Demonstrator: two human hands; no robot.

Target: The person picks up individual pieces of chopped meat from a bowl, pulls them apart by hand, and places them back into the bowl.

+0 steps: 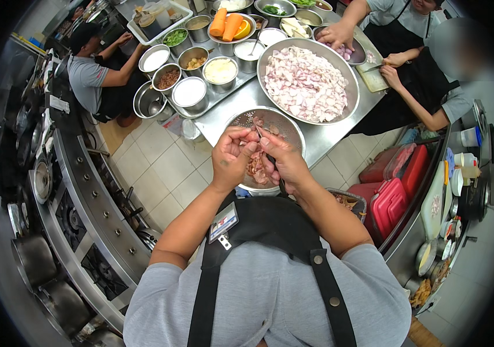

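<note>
Over a perforated metal colander at the near edge of the steel table, both hands meet. My left hand pinches a small piece, probably shallot or onion, between thumb and fingers. A small knife with a dark handle is in my right hand, its blade tip close to the piece. Reddish peelings or pieces lie in the colander beneath my hands. Just beyond it, a wide metal bowl holds many sliced pale pink shallots.
Steel containers of ingredients crowd a tray at the left of the table. A co-worker's hand reaches into a bowl at the back right. Another co-worker cuts on a board. A gas range stands left, red containers right.
</note>
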